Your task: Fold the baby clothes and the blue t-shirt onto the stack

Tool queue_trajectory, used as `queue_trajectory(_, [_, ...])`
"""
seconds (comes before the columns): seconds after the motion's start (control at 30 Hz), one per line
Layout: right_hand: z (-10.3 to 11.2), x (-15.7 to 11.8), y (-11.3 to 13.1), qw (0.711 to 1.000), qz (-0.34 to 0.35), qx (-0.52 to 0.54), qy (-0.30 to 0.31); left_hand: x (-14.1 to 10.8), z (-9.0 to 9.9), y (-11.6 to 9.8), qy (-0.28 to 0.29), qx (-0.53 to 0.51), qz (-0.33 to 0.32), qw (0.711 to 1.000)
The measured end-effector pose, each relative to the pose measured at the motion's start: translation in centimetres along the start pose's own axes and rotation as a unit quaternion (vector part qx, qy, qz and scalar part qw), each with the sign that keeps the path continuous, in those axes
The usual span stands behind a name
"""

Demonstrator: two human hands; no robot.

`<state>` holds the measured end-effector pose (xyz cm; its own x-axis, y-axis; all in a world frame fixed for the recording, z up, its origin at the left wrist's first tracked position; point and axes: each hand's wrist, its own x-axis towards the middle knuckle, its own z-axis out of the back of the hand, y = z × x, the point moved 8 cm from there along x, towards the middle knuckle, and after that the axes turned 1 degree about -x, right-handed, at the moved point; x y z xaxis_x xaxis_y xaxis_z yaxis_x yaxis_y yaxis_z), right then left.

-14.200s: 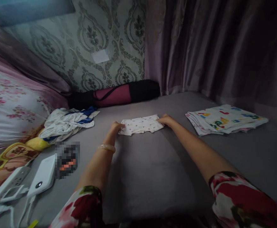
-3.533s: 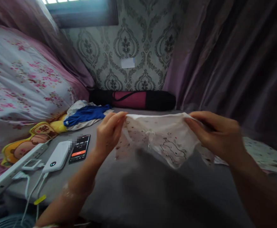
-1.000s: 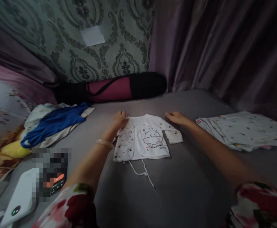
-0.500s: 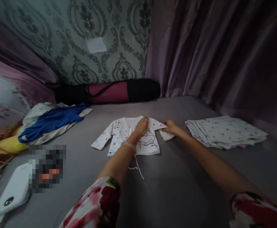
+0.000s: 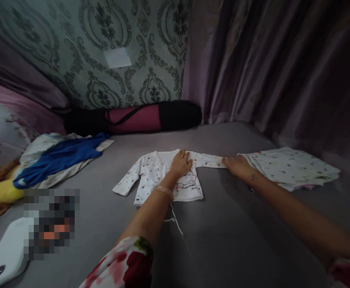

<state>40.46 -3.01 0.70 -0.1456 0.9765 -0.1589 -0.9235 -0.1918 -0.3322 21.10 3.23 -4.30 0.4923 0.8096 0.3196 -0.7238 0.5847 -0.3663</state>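
A small white printed shirt (image 5: 153, 176) lies spread on the grey sheet, with a thin white string trailing from its lower edge. My left hand (image 5: 181, 163) rests flat on the upper chest of the shirt, its fingers a little apart. The right-hand sleeve (image 5: 208, 160) is stretched out sideways. At its cuff, my right hand (image 5: 237, 165) has its fingers closed on the sleeve end. The other sleeve slants down to the left, untouched.
Folded white printed cloths (image 5: 298, 168) lie at the right. A blue garment (image 5: 69, 154) lies on light clothes at the left, above a white device (image 5: 8, 248) and a blurred patch. A black and maroon bag (image 5: 139, 119) lies along the wall.
My right hand has moved right, and the sleeve that was bent is now pulled out straight. My left hand has stayed on the shirt, with its fingers more spread. The view has shifted slightly.
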Motion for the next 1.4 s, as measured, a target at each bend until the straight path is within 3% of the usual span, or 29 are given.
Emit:
queue_trajectory(0.17, [1.3,3.6,0.9,0.989,-0.052,0.142,0.0,0.1,0.8,0.0,-0.003,-0.019,0.002,1.0])
queue_trajectory(0.33, [-0.9,6.3,0.2,0.973,-0.126,0.193,0.005,-0.1,1.6,0.5,-0.037,-0.052,0.03,0.998])
queue_trajectory(0.6, [-3.7,7.2,-4.3,0.955,-0.147,0.238,0.101,-0.1,1.3,1.6,-0.059,-0.105,0.03,0.992])
queue_trajectory(0.87, [-4.1,6.2,-5.5,0.933,-0.183,0.296,0.094,-0.3,1.7,1.3,-0.05,-0.11,0.026,0.992])
queue_trajectory(1.0, [-3.8,5.6,-6.0,0.925,-0.218,0.305,0.068,-0.1,1.0,0.3,0.021,-0.081,-0.012,0.996])
queue_trajectory(1.23, [-2.3,3.4,-4.7,0.89,-0.313,0.319,-0.084,-0.3,1.3,0.1,0.061,-0.054,0.016,0.997])
queue_trajectory(1.4, [-1.5,2.2,-2.4,0.925,-0.281,0.222,-0.129,-0.4,1.8,-0.2,0.06,-0.058,0.029,0.996])
